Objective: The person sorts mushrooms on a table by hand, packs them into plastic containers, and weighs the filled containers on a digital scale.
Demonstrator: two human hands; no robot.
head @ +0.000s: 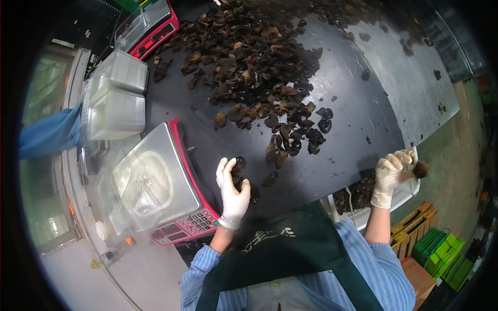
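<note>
Both of my hands wear whitish gloves. My left hand (234,190) is by the table's near edge, its fingers curved beside a few dark wood ear mushrooms (240,165); whether it grips any of them I cannot tell. Off the table's right corner, my right hand (393,167) is raised above a white plastic basket (408,191) with dark pieces inside. A brown mushroom piece (421,170) shows just beyond that hand, with a blurred brown part reaching back to the glove. A large heap of wood ear mushrooms (249,58) covers the far middle of the dark table (202,128).
A red-rimmed digital scale (171,175) with clear plastic on its plate stands at left. Stacked clear plastic containers (116,101) and a second scale (149,39) lie beyond. A blue sleeve (50,132) reaches in from the left. Green crates (437,248) stand at lower right.
</note>
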